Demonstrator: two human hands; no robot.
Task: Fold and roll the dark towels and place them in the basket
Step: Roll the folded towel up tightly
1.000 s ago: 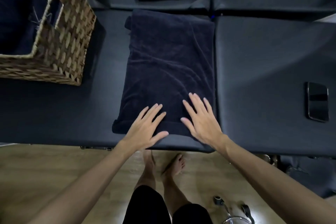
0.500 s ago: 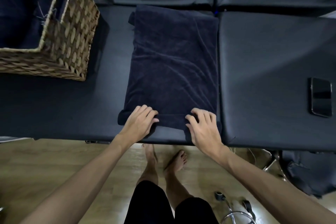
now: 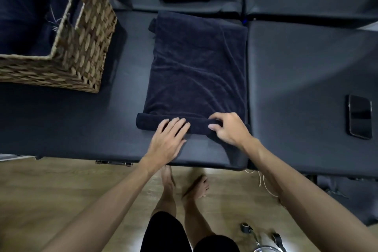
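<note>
Dark towel (image 3: 196,71) lies flat on padded surface (image 3: 302,71), its near edge turned into a short roll. Left hand (image 3: 168,141) rests on the roll, fingers straight and together. Right hand (image 3: 229,128) grips the roll's right end, fingers curled over it. Wicker basket (image 3: 81,51) sits far left, dark towels inside.

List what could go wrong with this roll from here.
1. The roll is just started; the left hand lies flat while the right hand curls over it, so it may roll crooked.
2. Wrinkles across the towel could get rolled in, leaving it lumpy.
</note>
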